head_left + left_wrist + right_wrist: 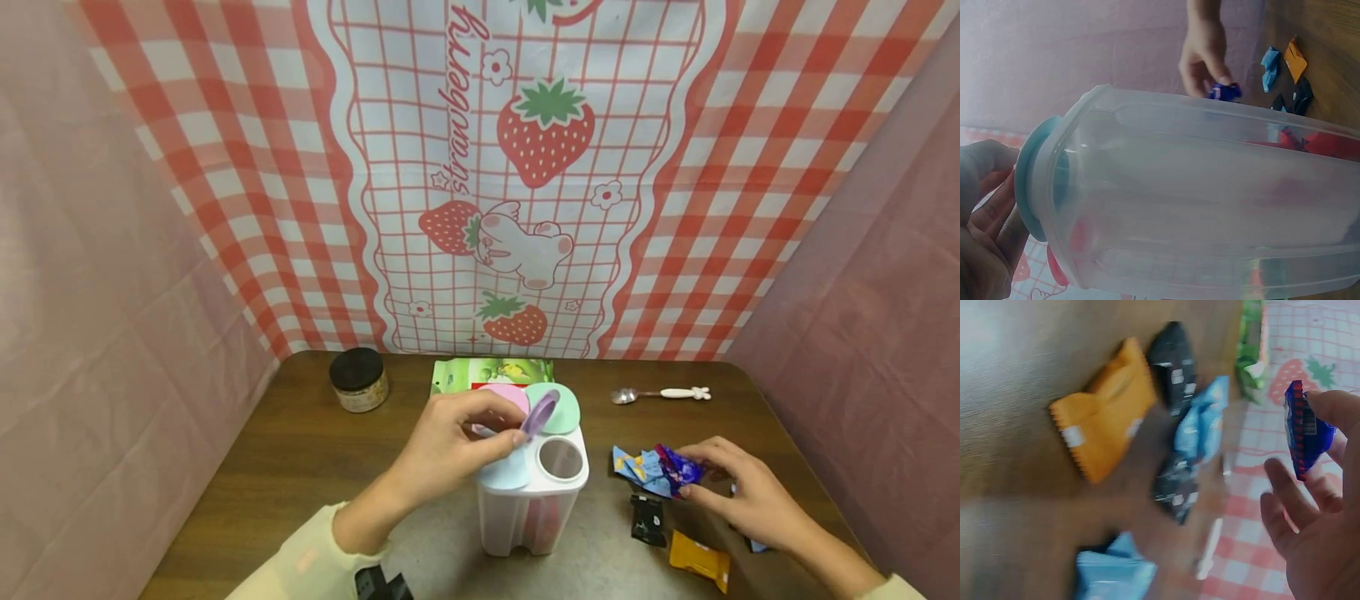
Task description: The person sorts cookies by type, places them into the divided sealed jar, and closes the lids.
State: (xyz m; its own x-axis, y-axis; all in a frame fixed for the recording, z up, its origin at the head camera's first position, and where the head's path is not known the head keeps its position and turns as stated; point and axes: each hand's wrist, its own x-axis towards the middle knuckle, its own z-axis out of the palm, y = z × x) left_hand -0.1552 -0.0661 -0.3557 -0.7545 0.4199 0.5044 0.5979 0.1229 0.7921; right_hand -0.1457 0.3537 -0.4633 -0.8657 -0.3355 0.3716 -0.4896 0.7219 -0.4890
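Observation:
My left hand pinches the raised round purple lid of a tall white container with a clear body. Beneath that lid, one round opening shows uncovered. Blue, pink and green lids cover the other compartments. Red wrapped pieces show through the wall in the left wrist view. Over to the right, my right hand holds a small purple-blue wrapped candy between thumb and fingers, raised above the table in the right wrist view.
Black, orange and light blue wrapped candies lie near the right hand. A rabbit-handled spoon lies farther back. Behind the container is a green packet; a black-lidded jar stands at the back left.

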